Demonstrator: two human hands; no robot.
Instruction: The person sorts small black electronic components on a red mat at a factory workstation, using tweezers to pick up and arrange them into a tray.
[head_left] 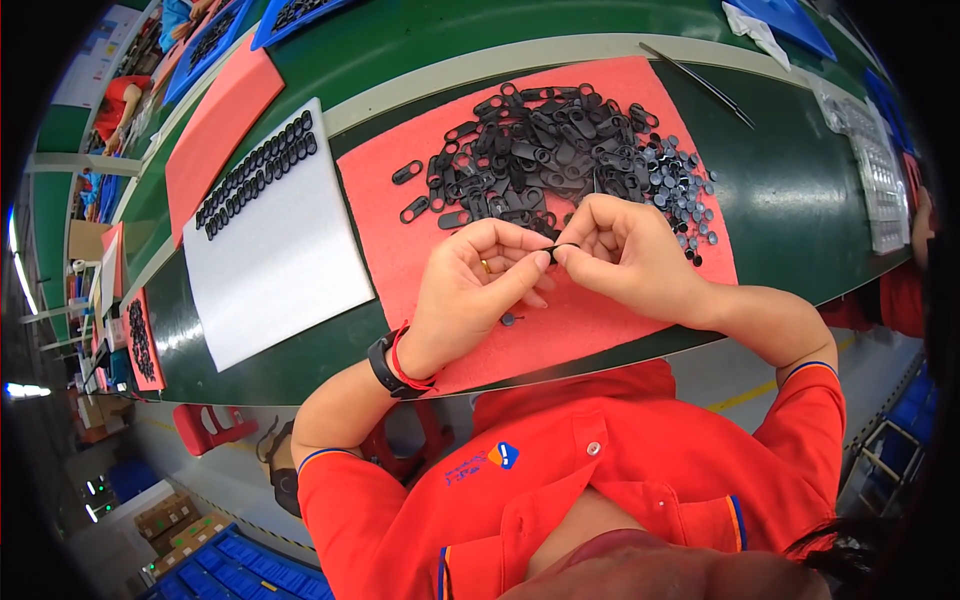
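Above the near part of a pink foam mat [410, 320], my left hand [478, 272] and my right hand [635, 258] meet fingertip to fingertip. Both pinch one small black plastic piece [562, 246] between thumb and forefinger, and my fingers hide most of it. Just beyond them lies a heap of black oval plastic pieces [530, 140], each with a ring-shaped hole. Beside that heap, on its right, are many small round grey discs [680, 185]. A single disc [508, 319] lies on the mat below my left hand.
To the left, a white foam sheet [275, 290] carries two rows of black pieces [258, 175]. Tweezers [700, 88] lie at the back right on the green table [765, 190]. A clear plastic tray [872, 170] stands at the far right. Blue trays [290, 22] line the far side.
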